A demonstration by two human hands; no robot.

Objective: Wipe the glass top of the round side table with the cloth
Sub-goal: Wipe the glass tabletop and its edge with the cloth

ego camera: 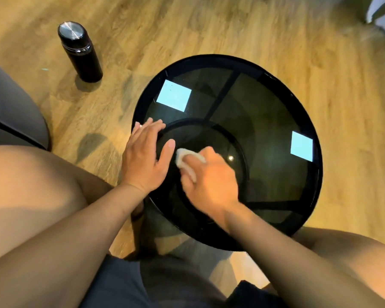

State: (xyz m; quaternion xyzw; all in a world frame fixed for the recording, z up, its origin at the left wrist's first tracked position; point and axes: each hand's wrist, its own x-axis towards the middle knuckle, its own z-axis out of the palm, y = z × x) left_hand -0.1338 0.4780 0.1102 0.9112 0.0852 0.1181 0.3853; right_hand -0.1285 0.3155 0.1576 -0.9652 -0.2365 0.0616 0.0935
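The round side table (276,121) has a dark glass top in a black rim, with black frame bars showing through the glass. My right hand (211,181) presses a small white cloth (185,162) onto the glass near the table's left-centre; the hand is slightly blurred. Most of the cloth is hidden under the fingers. My left hand (143,156) lies flat with spread fingers on the table's left edge, just left of the cloth, holding nothing.
A black flask with a steel lid (79,52) stands on the wooden floor (209,25) at the upper left. A grey cushioned seat (7,107) is at the left edge. My bare knees flank the table. Two bright window reflections show on the glass.
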